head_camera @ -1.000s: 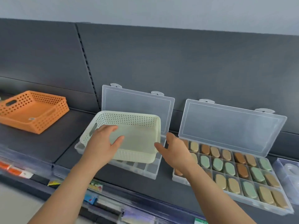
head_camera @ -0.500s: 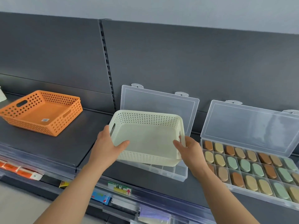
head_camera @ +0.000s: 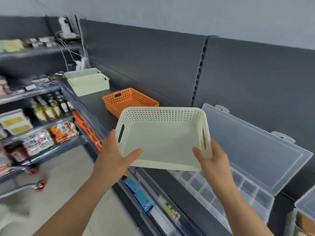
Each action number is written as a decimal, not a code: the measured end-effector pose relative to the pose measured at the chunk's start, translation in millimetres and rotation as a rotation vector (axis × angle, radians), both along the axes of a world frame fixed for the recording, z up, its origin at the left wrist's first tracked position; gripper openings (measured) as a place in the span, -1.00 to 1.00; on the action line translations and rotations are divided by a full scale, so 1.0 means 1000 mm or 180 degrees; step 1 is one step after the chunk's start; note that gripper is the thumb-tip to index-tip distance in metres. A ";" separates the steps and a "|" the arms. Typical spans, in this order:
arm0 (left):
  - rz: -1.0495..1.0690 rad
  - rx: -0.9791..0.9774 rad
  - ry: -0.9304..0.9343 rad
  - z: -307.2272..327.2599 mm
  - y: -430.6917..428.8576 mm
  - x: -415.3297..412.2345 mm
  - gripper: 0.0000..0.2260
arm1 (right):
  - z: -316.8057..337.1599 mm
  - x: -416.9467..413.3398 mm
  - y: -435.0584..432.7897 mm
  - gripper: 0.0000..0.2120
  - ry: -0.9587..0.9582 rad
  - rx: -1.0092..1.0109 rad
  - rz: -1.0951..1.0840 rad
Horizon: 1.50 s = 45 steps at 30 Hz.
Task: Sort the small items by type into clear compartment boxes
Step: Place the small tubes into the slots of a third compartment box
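**Both hands on the cream basket, up over the open box**

So here we've got the basket (head_camera: 162,142) lifted clear of the shelf (head_camera: 95,101), one hand at each short end. Our left hand (head_camera: 112,159) grips the near-left corner. The thumb lies over the rim onto the inside floor, and the other fingers are out of sight round the outside wall, right below the handle slot. Our right hand (head_camera: 213,162) does the same at the near-right corner, thumb inside and fingers tucked behind the wall by the other slot. The basket is tipped a bit toward us with the near edge lower, so we look straight into it.

The box (head_camera: 221,189) sits on the shelf below and to the right of the basket. In our view the basket's near-right corner and our right wrist overlap its left end. Its lid (head_camera: 252,150) stands open, leaning back toward the grey rear panel.

An orange basket (head_camera: 131,101) sits on the shelf just behind the one we're holding, and further along there's a stack (head_camera: 88,82) of cream baskets. A second box (head_camera: 305,206) pokes in at the bottom right, too blurry to read. Off to the left are racks (head_camera: 42,116) of bottles and packets, also blurred.
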State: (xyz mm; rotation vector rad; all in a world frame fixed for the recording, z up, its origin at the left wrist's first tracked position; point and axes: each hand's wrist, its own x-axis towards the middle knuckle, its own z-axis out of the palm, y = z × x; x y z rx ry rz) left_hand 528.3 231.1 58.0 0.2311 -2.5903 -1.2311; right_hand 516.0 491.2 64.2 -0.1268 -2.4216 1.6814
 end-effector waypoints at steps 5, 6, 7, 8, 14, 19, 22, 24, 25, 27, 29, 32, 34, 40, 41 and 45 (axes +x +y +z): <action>0.0785 -0.0036 0.0193 0.006 -0.068 0.023 -0.30 | -0.002 -0.036 -0.083 -0.64 0.0208 -0.0056 0.0813; 0.0941 -0.0018 0.0191 0.005 -0.084 0.025 -0.24 | -0.003 -0.043 -0.101 -0.66 0.0247 -0.0034 0.0989; 0.1095 0.0000 0.0191 0.004 -0.100 0.026 -0.21 | -0.004 -0.051 -0.118 -0.66 0.0288 0.0002 0.1155; 0.1243 0.0022 0.0175 0.003 -0.115 0.025 -0.19 | -0.005 -0.058 -0.137 -0.66 0.0335 0.0030 0.1308; 0.1716 0.0077 0.0327 -0.007 -0.213 0.003 -0.19 | -0.013 -0.106 -0.258 -0.60 0.0680 0.0085 0.1671; 0.1873 -0.0061 0.0312 -0.005 -0.321 -0.042 -0.19 | -0.018 -0.155 -0.368 -0.59 0.0820 0.0127 0.1630; 0.1807 -0.0158 0.0288 0.004 -0.381 -0.081 -0.18 | -0.013 -0.192 -0.428 -0.57 0.0763 0.0074 0.1624; 0.1730 -0.0137 0.0276 0.010 -0.416 -0.111 -0.19 | -0.009 -0.219 -0.461 -0.60 0.0750 0.0060 0.1557; 0.1688 -0.0156 0.0248 0.011 -0.433 -0.127 -0.20 | -0.008 -0.234 -0.475 -0.61 0.0718 0.0038 0.1505; 0.1610 -0.0157 0.0188 0.011 -0.463 -0.162 -0.26 | -0.005 -0.263 -0.498 -0.62 0.0630 -0.0015 0.1360; 0.1512 -0.0149 0.0171 0.012 -0.488 -0.199 -0.40 | -0.002 -0.298 -0.517 -0.66 0.0573 -0.0019 0.1189; 0.1285 0.0060 0.0255 0.015 -0.516 -0.260 -0.65 | 0.005 -0.356 -0.537 -0.72 0.0481 -0.0115 0.0897; 0.1152 0.0310 0.0191 0.019 -0.527 -0.299 -0.81 | 0.008 -0.396 -0.548 -0.75 0.0391 -0.0293 0.0689; 0.1072 0.1017 -0.0378 0.032 -0.563 -0.424 -0.71 | 0.021 -0.525 -0.573 -0.92 0.0196 -0.1054 0.0339; 0.1044 0.1228 -0.0389 0.033 -0.567 -0.444 -0.70 | 0.021 -0.545 -0.578 -0.89 0.0209 -0.1125 0.0297; 0.0945 0.1246 -0.0069 0.033 -0.573 -0.514 -0.82 | 0.001 -0.605 -0.604 -0.61 -0.0047 -0.1143 0.0257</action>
